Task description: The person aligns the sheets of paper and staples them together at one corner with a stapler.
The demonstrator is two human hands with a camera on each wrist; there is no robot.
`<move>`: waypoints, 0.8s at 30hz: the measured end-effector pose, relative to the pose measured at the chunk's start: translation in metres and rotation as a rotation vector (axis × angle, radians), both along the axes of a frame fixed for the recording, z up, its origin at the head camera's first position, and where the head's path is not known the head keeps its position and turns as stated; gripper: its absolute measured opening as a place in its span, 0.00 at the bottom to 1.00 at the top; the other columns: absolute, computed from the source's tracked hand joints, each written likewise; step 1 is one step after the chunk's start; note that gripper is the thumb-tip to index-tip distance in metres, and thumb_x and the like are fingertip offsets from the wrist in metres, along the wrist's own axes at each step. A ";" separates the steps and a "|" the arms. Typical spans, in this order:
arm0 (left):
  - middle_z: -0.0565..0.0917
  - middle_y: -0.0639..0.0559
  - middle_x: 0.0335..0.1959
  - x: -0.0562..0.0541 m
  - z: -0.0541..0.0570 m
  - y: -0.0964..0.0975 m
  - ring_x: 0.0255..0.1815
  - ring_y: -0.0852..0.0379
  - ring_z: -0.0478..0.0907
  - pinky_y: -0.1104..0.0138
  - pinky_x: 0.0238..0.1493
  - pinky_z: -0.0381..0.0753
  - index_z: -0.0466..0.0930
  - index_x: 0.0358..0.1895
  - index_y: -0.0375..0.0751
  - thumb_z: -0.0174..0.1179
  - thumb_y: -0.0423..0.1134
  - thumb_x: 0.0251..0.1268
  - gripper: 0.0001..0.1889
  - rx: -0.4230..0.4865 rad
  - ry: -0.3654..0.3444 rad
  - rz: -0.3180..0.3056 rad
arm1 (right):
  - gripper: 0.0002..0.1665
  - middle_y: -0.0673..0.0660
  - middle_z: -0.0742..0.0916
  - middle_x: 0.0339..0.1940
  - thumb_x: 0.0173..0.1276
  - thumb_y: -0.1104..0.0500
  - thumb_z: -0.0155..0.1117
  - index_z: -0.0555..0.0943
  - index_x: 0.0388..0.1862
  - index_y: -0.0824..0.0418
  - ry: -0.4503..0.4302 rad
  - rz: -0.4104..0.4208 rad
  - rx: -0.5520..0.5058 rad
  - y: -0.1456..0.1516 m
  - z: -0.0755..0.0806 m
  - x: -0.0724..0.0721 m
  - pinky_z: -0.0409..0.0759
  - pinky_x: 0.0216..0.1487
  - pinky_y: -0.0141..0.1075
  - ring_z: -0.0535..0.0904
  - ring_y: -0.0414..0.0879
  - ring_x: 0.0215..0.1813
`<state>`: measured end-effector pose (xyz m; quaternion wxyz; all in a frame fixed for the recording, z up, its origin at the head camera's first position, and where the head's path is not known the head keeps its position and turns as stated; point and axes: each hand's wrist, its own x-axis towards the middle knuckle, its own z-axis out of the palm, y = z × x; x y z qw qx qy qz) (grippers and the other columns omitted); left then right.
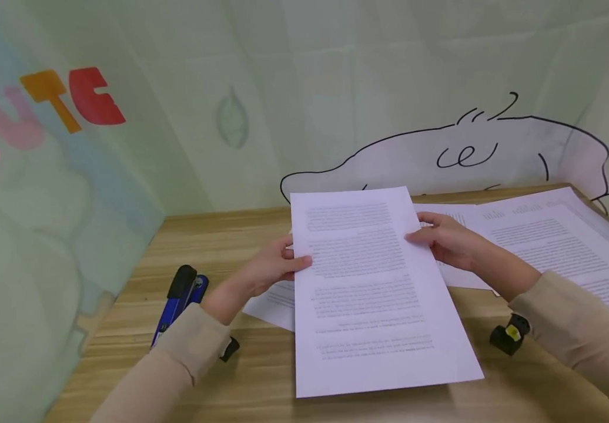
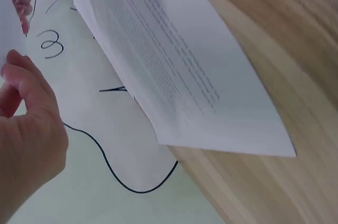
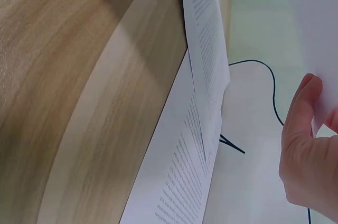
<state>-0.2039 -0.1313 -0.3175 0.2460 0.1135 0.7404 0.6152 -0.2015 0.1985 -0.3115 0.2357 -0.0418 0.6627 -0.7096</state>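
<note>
A printed sheet of paper (image 1: pixel 362 294) is held up off the table, its text upside down in the head view. My left hand (image 1: pixel 273 267) pinches its left edge, the thumb lying on the printed face. On the opposite edge, somewhat higher, my right hand (image 1: pixel 449 241) grips it between thumb and fingers. Whether it is one sheet or more cannot be told. Behind and below it, another printed sheet (image 2: pixel 195 65) lies on the table. More printed papers (image 1: pixel 542 235) lie overlapping at the right, partly under my right forearm.
A blue and black stapler (image 1: pixel 177 299) lies at the left, partly behind my left sleeve. The wooden table (image 1: pixel 220 235) meets a printed cloth backdrop (image 1: pixel 204 117) at its far and left edges. A small black object with a yellow mark (image 1: pixel 511 333) shows by my right sleeve.
</note>
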 end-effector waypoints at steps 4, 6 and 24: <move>0.81 0.37 0.45 0.007 -0.006 0.005 0.38 0.53 0.82 0.62 0.39 0.81 0.64 0.61 0.32 0.55 0.28 0.65 0.21 -0.001 -0.032 -0.011 | 0.19 0.51 0.85 0.37 0.68 0.66 0.54 0.64 0.55 0.63 -0.005 -0.034 -0.008 0.005 0.000 -0.002 0.81 0.38 0.37 0.82 0.45 0.37; 0.81 0.37 0.46 0.011 -0.010 0.007 0.38 0.53 0.82 0.61 0.39 0.81 0.64 0.61 0.31 0.54 0.28 0.65 0.21 0.003 -0.047 -0.021 | 0.19 0.50 0.85 0.37 0.68 0.65 0.54 0.63 0.56 0.63 -0.015 -0.050 -0.007 0.007 0.000 -0.003 0.81 0.38 0.36 0.82 0.44 0.37; 0.81 0.35 0.46 0.042 -0.036 0.027 0.40 0.51 0.82 0.59 0.40 0.81 0.65 0.61 0.31 0.55 0.27 0.64 0.22 0.040 -0.097 -0.079 | 0.21 0.47 0.83 0.36 0.68 0.62 0.57 0.62 0.56 0.63 -0.067 -0.094 0.135 0.025 -0.016 -0.004 0.80 0.40 0.33 0.80 0.42 0.37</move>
